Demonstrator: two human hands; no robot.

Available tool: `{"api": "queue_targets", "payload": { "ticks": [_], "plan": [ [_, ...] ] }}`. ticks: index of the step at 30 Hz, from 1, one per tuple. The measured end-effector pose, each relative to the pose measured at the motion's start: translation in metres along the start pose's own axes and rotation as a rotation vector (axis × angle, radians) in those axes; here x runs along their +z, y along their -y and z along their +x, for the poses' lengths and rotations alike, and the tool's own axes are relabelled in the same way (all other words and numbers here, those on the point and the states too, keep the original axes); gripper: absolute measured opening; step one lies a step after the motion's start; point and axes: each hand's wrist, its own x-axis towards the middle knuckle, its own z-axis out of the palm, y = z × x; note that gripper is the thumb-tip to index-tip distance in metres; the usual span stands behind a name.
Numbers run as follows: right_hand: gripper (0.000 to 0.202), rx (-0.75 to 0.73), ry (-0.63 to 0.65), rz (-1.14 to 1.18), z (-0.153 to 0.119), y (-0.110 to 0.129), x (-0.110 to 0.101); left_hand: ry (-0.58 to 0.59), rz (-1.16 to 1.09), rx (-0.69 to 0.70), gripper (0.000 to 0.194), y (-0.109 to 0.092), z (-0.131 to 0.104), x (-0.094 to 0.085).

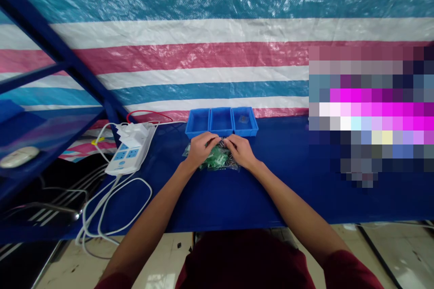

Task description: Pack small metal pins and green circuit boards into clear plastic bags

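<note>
My left hand (200, 148) and my right hand (240, 150) are close together above the blue table, fingers bent and thumbs pressed in. Both pinch the upper edge of a clear plastic bag (233, 163) with small dark metal pieces in it, too small to name. Under and beside my left fingers lies clear packaging with green contents (217, 158). Just beyond my hands, three blue bins stand in a row: the left bin (198, 122), the middle bin (221, 121) and the right bin (251, 132), which holds a small clear packet (243, 119).
A white power strip (129, 158) with a plugged-in adapter (134, 134) lies on the left. Its white cable (149, 189) loops over the front edge of the blue table (285, 180). A blue metal frame (86, 79) rises at left; striped sheeting (203, 54) hangs behind. The right side is pixelated.
</note>
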Motion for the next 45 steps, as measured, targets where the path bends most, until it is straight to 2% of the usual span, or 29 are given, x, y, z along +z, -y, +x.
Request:
{"api": "queue_targets", "payload": {
  "ticks": [5,10,13,16,21,25,32,35,40,45],
  "plan": [
    [0.043,0.010,0.001,0.009,0.000,-0.003,0.002,-0.014,-0.110,-0.045,0.026,-0.006,0.002,-0.002],
    [0.045,0.038,0.031,-0.010,0.000,-0.003,0.003,0.008,-0.316,-0.220,0.027,-0.009,0.003,-0.001],
    [0.046,0.058,-0.013,-0.030,0.000,-0.002,0.002,0.011,-0.419,-0.300,0.030,-0.008,0.004,0.000],
    [0.047,0.078,-0.069,-0.048,0.000,-0.002,0.000,0.001,-0.440,-0.319,0.030,-0.006,0.004,0.000],
    [0.048,0.086,-0.122,-0.055,0.001,-0.001,-0.001,0.013,-0.402,-0.309,0.026,-0.005,0.003,-0.001],
    [0.048,0.093,-0.117,-0.059,0.001,0.000,-0.002,0.021,-0.263,-0.272,0.024,-0.002,0.001,0.000],
    [0.048,0.114,-0.134,-0.078,0.001,0.001,-0.003,0.001,-0.015,-0.072,0.028,0.006,0.000,0.000],
    [0.050,0.116,-0.155,-0.086,0.001,0.001,-0.003,-0.021,0.003,-0.015,0.028,0.005,0.001,-0.001],
    [0.048,0.143,-0.193,-0.081,0.001,0.001,-0.003,-0.017,-0.010,-0.013,0.028,0.004,0.001,-0.001],
    [0.032,0.160,-0.218,-0.040,0.000,0.000,-0.003,0.020,-0.110,-0.035,0.031,0.007,0.000,0.003]
  ]
}}
